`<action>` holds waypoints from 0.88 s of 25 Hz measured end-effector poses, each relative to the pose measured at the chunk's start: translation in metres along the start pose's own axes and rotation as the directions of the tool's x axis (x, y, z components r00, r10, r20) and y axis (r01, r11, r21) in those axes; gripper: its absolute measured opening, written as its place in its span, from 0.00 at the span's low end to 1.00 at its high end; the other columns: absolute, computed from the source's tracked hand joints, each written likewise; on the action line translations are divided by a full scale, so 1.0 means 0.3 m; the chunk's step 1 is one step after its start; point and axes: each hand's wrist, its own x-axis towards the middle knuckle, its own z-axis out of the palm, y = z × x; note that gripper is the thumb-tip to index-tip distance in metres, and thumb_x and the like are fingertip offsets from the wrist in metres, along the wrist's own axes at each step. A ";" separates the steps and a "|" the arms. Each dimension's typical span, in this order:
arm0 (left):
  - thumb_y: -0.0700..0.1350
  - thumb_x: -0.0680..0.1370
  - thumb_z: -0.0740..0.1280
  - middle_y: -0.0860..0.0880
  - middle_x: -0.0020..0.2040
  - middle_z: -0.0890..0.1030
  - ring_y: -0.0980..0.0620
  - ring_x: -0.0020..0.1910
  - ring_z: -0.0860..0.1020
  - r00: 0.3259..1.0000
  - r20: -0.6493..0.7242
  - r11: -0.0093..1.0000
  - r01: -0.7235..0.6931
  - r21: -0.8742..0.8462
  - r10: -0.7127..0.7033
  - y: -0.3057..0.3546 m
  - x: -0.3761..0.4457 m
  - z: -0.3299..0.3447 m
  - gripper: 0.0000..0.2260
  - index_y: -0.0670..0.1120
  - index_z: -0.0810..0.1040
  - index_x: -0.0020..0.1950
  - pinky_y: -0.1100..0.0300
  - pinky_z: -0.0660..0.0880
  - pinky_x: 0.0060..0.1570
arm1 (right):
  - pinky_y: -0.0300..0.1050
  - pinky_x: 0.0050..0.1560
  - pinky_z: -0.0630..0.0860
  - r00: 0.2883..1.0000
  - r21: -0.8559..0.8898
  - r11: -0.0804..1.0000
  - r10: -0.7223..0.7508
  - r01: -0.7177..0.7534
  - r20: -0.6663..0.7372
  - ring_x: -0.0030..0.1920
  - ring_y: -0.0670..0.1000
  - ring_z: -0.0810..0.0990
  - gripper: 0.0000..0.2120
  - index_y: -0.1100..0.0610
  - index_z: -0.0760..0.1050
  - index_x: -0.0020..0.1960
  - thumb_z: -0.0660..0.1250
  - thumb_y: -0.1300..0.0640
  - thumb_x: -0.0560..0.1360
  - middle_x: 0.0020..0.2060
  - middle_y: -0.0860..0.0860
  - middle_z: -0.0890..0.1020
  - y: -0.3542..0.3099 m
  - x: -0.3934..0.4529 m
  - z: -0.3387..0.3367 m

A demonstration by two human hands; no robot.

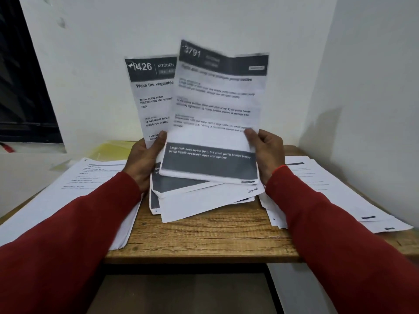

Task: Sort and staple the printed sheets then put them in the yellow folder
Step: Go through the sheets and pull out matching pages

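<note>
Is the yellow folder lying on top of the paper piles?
No, the yellow folder lies behind the left paper pile, partly hidden.

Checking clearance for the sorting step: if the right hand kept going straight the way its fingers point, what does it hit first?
The right hand points left across the desk and already pinches the 3791 sheet. Going on, it would probably push into the left hand holding the 1426 sheet; depth is unclear.

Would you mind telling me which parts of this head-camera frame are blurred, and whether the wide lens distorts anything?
Head view: the sheet headed 3791 in the right hand is motion-blurred, its small print hard to read; the sheet headed 1426 in the left hand reads sharper; the wooden table edge bows and both sleeves balloon toward the corners; lighting is dim and even, without glare.
</note>
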 end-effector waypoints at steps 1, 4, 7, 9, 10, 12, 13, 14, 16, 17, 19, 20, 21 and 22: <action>0.47 0.79 0.68 0.46 0.51 0.86 0.49 0.44 0.85 1.000 -0.013 1.000 -0.004 -0.007 0.004 0.003 0.000 0.000 0.09 0.46 0.81 0.57 0.55 0.82 0.45 | 0.40 0.34 0.65 0.996 0.010 1.000 -0.012 0.013 -0.090 0.32 0.47 0.67 0.16 0.62 0.73 0.32 0.70 0.58 0.77 0.29 0.48 0.71 -0.004 0.021 -0.018; 0.45 0.80 0.67 0.49 0.46 0.86 0.52 0.42 0.85 0.999 -0.041 1.000 0.003 -0.021 -0.004 0.010 -0.003 -0.001 0.05 0.47 0.82 0.54 0.57 0.82 0.42 | 0.44 0.34 0.58 0.890 -0.066 0.994 -0.106 0.086 -0.444 0.29 0.44 0.58 0.22 0.51 0.61 0.27 0.67 0.59 0.75 0.24 0.41 0.59 -0.001 0.112 -0.137; 0.44 0.80 0.67 0.51 0.44 0.87 0.54 0.41 0.85 0.999 -0.034 1.000 -0.009 -0.027 0.008 0.021 -0.013 0.008 0.05 0.47 0.81 0.53 0.60 0.81 0.39 | 0.43 0.40 0.65 0.779 -0.280 0.960 -0.172 -0.004 -0.603 0.32 0.46 0.64 0.14 0.54 0.68 0.32 0.63 0.57 0.76 0.26 0.43 0.65 0.010 0.149 -0.251; 0.44 0.80 0.67 0.52 0.43 0.87 0.55 0.40 0.85 0.999 -0.036 0.999 -0.022 -0.026 0.021 0.029 -0.019 0.011 0.05 0.47 0.81 0.54 0.61 0.81 0.39 | 0.44 0.41 0.67 0.793 -0.346 0.938 -0.190 -0.029 -0.579 0.35 0.49 0.66 0.13 0.56 0.69 0.33 0.64 0.56 0.76 0.28 0.47 0.66 0.041 0.161 -0.270; 0.43 0.80 0.66 0.53 0.44 0.87 0.55 0.41 0.85 0.999 -0.033 0.999 -0.030 -0.026 0.029 0.032 -0.021 0.011 0.05 0.47 0.81 0.54 0.62 0.81 0.39 | 0.45 0.40 0.67 0.823 -0.372 0.928 -0.204 -0.010 -0.531 0.35 0.51 0.65 0.13 0.58 0.69 0.33 0.64 0.55 0.75 0.29 0.49 0.66 0.053 0.166 -0.258; 0.43 0.81 0.66 0.53 0.44 0.87 0.55 0.41 0.85 0.999 -0.022 0.999 -0.036 -0.033 0.035 0.036 -0.026 0.015 0.05 0.47 0.81 0.55 0.61 0.80 0.39 | 0.45 0.39 0.67 0.908 -0.350 0.935 -0.187 0.047 -0.376 0.36 0.50 0.66 0.13 0.60 0.73 0.35 0.66 0.56 0.75 0.30 0.50 0.68 0.059 0.157 -0.213; 0.43 0.81 0.66 0.53 0.44 0.87 0.55 0.41 0.85 0.999 -0.017 0.999 -0.036 -0.034 0.035 0.038 -0.028 0.017 0.06 0.47 0.81 0.55 0.61 0.80 0.39 | 0.44 0.39 0.68 0.944 -0.276 0.959 -0.148 0.064 -0.296 0.36 0.49 0.68 0.11 0.60 0.75 0.36 0.67 0.57 0.76 0.31 0.49 0.71 0.056 0.143 -0.181; 0.43 0.81 0.66 0.53 0.44 0.87 0.56 0.41 0.85 0.999 -0.013 0.999 -0.038 -0.032 0.038 0.038 -0.029 0.017 0.06 0.47 0.80 0.55 0.62 0.80 0.38 | 0.44 0.40 0.71 0.970 -0.198 0.978 -0.107 0.063 -0.220 0.37 0.48 0.71 0.09 0.58 0.78 0.38 0.68 0.58 0.76 0.33 0.49 0.75 0.053 0.125 -0.148; 0.42 0.81 0.66 0.53 0.44 0.87 0.56 0.41 0.85 0.999 -0.013 0.999 -0.038 -0.033 0.037 0.037 -0.029 0.019 0.06 0.46 0.80 0.55 0.62 0.80 0.38 | 0.47 0.44 0.77 0.997 -0.053 0.998 -0.034 0.030 -0.074 0.39 0.50 0.78 0.05 0.56 0.82 0.43 0.68 0.60 0.77 0.38 0.52 0.83 0.033 0.076 -0.085; 0.42 0.81 0.66 0.53 0.44 0.87 0.55 0.41 0.85 0.999 -0.018 0.999 -0.036 -0.033 0.036 0.037 -0.027 0.018 0.06 0.46 0.80 0.55 0.62 0.80 0.39 | 0.48 0.46 0.79 1.000 0.015 1.000 -0.006 0.006 -0.009 0.40 0.51 0.80 0.05 0.56 0.82 0.46 0.68 0.61 0.77 0.41 0.54 0.84 0.022 0.055 -0.059; 0.42 0.80 0.67 0.52 0.44 0.87 0.55 0.41 0.85 0.999 -0.037 0.999 -0.037 -0.030 0.036 0.036 -0.024 0.016 0.05 0.45 0.80 0.55 0.61 0.80 0.39 | 0.50 0.48 0.81 0.995 0.129 0.991 0.024 -0.037 0.096 0.42 0.53 0.82 0.05 0.58 0.82 0.50 0.66 0.63 0.78 0.43 0.55 0.85 0.008 0.024 -0.023; 0.42 0.80 0.67 0.52 0.43 0.87 0.55 0.41 0.85 0.998 -0.047 0.999 -0.041 -0.028 0.039 0.034 -0.023 0.015 0.05 0.45 0.81 0.55 0.61 0.80 0.38 | 0.50 0.48 0.81 0.990 0.169 0.984 0.030 -0.053 0.136 0.42 0.53 0.83 0.06 0.59 0.81 0.52 0.66 0.64 0.79 0.44 0.54 0.86 0.006 0.015 -0.015; 0.42 0.80 0.67 0.52 0.43 0.87 0.55 0.40 0.85 0.997 -0.056 0.999 -0.047 -0.026 0.045 0.032 -0.021 0.015 0.05 0.45 0.81 0.54 0.61 0.80 0.38 | 0.49 0.49 0.82 0.986 0.191 0.980 0.033 -0.065 0.164 0.43 0.53 0.83 0.07 0.59 0.81 0.53 0.66 0.64 0.79 0.45 0.54 0.86 0.002 0.008 -0.009; 0.42 0.80 0.67 0.52 0.43 0.87 0.55 0.40 0.85 0.997 -0.062 0.998 -0.055 -0.022 0.054 0.030 -0.020 0.013 0.04 0.45 0.81 0.54 0.61 0.81 0.39 | 0.49 0.49 0.82 0.983 0.199 0.978 0.034 -0.071 0.183 0.44 0.53 0.84 0.07 0.59 0.80 0.54 0.65 0.64 0.79 0.46 0.54 0.86 0.002 0.005 -0.006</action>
